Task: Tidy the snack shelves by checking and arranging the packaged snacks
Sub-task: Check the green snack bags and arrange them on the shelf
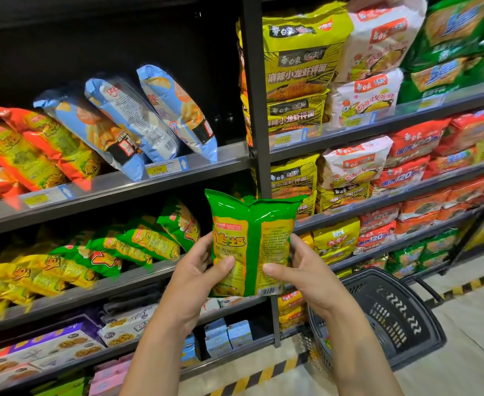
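I hold a green and yellow snack bag (251, 232) upright in front of the shelves, its printed back facing me. My left hand (199, 270) grips its left edge with the thumb across the front. My right hand (301, 270) grips the right edge the same way. Matching green bags (149, 238) lean in a row on the middle shelf (138, 277) just left of the held bag. On the shelf above lean blue chip bags (138, 118) and red and yellow bags (43, 144).
A black upright post (259, 138) divides the snack bay from the noodle packs (301, 64) stacked at the right. A black plastic shopping basket (383, 315) stands on the floor at lower right. Boxed biscuits (63, 344) fill the bottom shelves.
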The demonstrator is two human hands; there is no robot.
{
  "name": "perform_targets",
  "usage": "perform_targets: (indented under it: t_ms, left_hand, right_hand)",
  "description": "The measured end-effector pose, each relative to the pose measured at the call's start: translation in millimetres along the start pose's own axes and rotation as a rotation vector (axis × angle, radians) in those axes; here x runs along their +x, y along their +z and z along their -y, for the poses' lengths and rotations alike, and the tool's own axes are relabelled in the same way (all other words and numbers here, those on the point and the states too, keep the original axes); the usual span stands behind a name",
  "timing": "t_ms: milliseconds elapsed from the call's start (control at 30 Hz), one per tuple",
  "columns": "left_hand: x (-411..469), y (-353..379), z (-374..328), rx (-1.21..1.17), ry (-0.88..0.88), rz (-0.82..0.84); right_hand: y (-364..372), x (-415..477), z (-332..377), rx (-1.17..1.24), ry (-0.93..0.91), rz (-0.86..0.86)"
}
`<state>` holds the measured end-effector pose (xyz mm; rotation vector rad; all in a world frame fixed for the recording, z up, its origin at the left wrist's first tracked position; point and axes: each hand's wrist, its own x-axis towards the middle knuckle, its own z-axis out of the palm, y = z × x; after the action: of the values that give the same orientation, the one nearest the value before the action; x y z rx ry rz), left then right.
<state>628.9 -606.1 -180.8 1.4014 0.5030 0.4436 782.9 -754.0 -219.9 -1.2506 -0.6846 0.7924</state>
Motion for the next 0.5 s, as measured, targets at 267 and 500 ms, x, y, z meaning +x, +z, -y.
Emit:
perform_targets:
  t_ms: [267,500]
  left_hand:
    - [3.7,5.3,-2.2,0.022,-0.058,-0.096]
    - [4.4,8.8,-5.8,0.061,-0.162,-0.107]
  right_hand:
    - [1.1,2.3,1.5,0.085,0.093,-0.014]
    - [4.8,6.6,5.2,0.187,0.187,-0.050]
